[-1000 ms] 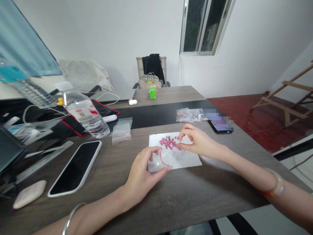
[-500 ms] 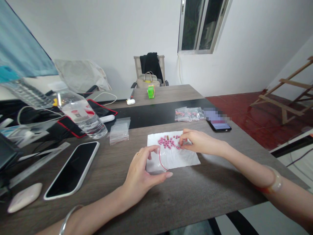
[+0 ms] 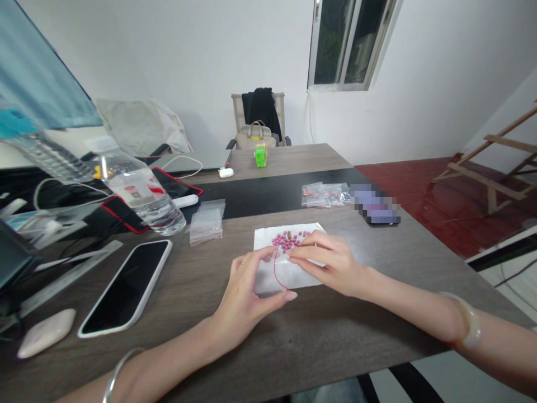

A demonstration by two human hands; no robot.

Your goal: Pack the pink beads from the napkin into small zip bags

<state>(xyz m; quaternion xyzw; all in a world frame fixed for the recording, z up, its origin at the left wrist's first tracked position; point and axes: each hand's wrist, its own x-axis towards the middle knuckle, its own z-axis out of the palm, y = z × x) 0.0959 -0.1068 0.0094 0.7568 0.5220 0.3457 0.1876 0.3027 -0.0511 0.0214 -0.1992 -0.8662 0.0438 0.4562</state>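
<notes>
My left hand (image 3: 244,299) holds a small clear zip bag (image 3: 268,275) with a red line along its mouth, the thumb and index finger spread at the two ends of that mouth. The bag is over a white sheet of paper (image 3: 308,278). Round pink pills (image 3: 285,242) lie in a loose group on the paper, with a brownish capsule (image 3: 289,235) among them. My right hand (image 3: 333,260) is over the right part of the paper, its fingertips pinched together beside the bag's mouth. Whatever is between those fingertips is too small to make out.
Filled clear bags (image 3: 325,194) and a dark phone (image 3: 375,212) lie beyond the paper. Flat clear bags (image 3: 207,223), a water bottle (image 3: 145,193), a white-edged phone (image 3: 128,288) and a pale rounded object (image 3: 47,334) are at left. A green box (image 3: 260,156) stands further back.
My right hand has moved left and nearer to me, from the pills' right edge to the bag's mouth. My left hand keeps its hold on the bag.
</notes>
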